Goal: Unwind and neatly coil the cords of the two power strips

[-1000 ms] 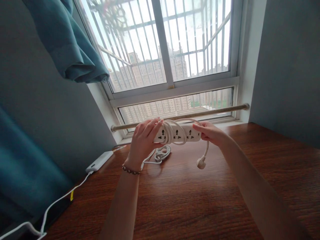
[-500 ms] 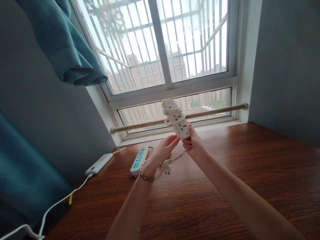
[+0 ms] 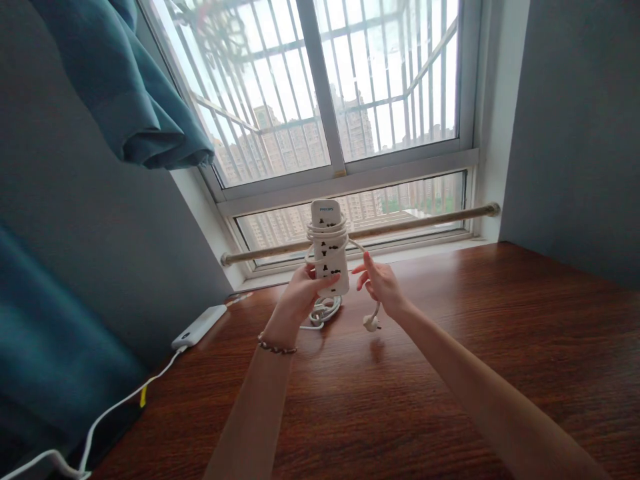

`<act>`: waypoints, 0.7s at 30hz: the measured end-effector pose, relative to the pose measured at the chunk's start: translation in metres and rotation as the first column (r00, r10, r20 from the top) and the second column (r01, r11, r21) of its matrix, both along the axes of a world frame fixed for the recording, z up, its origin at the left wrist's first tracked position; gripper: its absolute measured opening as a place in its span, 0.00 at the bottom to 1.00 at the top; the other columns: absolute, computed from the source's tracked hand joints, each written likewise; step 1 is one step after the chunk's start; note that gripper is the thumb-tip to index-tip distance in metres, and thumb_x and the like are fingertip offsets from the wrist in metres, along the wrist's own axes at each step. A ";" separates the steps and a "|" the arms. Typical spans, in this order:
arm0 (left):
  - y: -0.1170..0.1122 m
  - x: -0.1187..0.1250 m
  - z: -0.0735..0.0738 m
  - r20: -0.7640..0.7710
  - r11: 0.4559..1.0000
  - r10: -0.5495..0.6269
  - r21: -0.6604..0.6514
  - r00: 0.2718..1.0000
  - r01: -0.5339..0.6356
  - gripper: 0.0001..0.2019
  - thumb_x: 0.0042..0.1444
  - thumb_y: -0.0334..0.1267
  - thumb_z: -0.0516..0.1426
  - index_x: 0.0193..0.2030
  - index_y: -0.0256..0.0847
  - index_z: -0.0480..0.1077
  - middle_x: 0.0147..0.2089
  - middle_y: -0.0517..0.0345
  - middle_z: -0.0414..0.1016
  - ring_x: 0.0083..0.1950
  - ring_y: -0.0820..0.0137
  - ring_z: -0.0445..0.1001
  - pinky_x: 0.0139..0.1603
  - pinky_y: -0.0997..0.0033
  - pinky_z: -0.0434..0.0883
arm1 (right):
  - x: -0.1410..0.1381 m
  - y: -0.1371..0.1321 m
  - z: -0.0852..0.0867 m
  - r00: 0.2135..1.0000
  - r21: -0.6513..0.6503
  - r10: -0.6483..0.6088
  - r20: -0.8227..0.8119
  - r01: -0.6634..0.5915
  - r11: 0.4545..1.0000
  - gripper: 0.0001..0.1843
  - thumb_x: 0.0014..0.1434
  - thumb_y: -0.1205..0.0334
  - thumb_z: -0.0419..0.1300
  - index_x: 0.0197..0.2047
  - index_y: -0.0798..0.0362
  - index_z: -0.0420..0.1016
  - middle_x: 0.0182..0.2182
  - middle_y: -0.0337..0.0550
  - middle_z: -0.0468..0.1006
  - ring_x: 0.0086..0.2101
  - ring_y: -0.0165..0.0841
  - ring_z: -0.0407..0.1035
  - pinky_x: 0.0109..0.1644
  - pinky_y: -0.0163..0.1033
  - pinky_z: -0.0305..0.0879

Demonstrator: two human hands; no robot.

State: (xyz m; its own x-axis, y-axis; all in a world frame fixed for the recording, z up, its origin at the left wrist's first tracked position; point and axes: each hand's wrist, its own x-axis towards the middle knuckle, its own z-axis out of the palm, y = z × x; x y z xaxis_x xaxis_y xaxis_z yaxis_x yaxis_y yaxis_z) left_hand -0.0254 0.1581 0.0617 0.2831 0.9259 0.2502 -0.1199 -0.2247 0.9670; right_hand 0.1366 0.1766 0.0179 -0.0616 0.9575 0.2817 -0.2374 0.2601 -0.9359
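A white power strip [image 3: 324,270] stands nearly upright above the table, its socket face toward me. Several turns of its white cord [image 3: 327,233] wrap around the upper half. My left hand [image 3: 299,293] grips the lower end, thumb across the front. Just to the right, my right hand [image 3: 383,287] is closed around the cord's loose end, some fingers partly curled. Below that hand dangles the white plug [image 3: 371,323]. Behind my left hand lies a coiled white cable [image 3: 326,311] on the table; the blue-socketed strip there is now hidden.
A white power bank [image 3: 200,327] with a white cable [image 3: 127,398] lies at the table's left edge. The brown wooden table [image 3: 450,347] reaches to the window. A horizontal bar [image 3: 425,222] crosses the window's lower part. A blue curtain [image 3: 145,113] hangs upper left.
The power strip has turned from tilted to nearly upright and shifted left. My left hand has taken hold of its lower end; my right hand has moved from the strip to the cord.
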 end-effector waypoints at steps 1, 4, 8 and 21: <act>0.000 -0.007 0.003 -0.069 0.999 -0.047 -0.029 0.997 0.045 0.22 0.39 0.34 0.65 0.43 0.33 0.69 0.38 0.50 0.76 0.37 0.65 0.74 0.42 0.64 0.70 | 0.005 0.003 0.002 1.000 -0.014 0.022 -0.008 -0.022 1.000 0.37 0.46 0.29 0.51 0.29 0.60 0.68 0.15 0.39 0.62 0.12 0.20 0.44 0.15 0.31 0.35; 0.000 -0.021 0.008 -0.213 0.964 -0.256 -0.127 0.943 0.233 0.21 0.42 0.35 0.64 0.45 0.33 0.69 0.38 0.47 0.76 0.36 0.64 0.74 0.41 0.63 0.70 | 0.015 0.004 0.008 0.977 -0.061 0.143 -0.155 -0.154 0.986 0.33 0.43 0.32 0.58 0.31 0.59 0.66 0.15 0.34 0.58 0.12 0.18 0.40 0.15 0.28 0.32; -0.001 -0.019 0.003 -0.230 0.910 -0.412 -0.149 0.882 0.386 0.21 0.43 0.35 0.63 0.47 0.35 0.68 0.41 0.48 0.75 0.39 0.64 0.74 0.42 0.64 0.70 | 0.018 0.001 0.014 0.847 -0.079 0.333 -0.414 -0.398 0.914 0.32 0.44 0.32 0.58 0.25 0.57 0.56 0.15 0.31 0.55 0.13 0.17 0.38 0.15 0.26 0.28; 0.000 0.004 -0.006 -0.242 0.977 -0.206 0.000 0.948 0.212 0.20 0.48 0.38 0.60 0.49 0.40 0.67 0.43 0.52 0.75 0.40 0.69 0.72 0.41 0.70 0.68 | 0.003 -0.009 0.017 0.772 -0.137 0.351 -0.530 -0.487 0.863 0.31 0.49 0.41 0.60 0.20 0.57 0.48 0.13 0.30 0.48 0.14 0.16 0.35 0.14 0.24 0.28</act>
State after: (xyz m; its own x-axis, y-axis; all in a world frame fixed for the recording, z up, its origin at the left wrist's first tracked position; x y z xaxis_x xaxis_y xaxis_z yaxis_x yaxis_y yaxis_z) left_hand -0.0218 0.1585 0.0557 0.5239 0.8336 0.1747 0.0669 -0.2448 0.9673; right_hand 0.1393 0.1680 0.0344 -0.3982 0.9069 0.1376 -0.6929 -0.1990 -0.6930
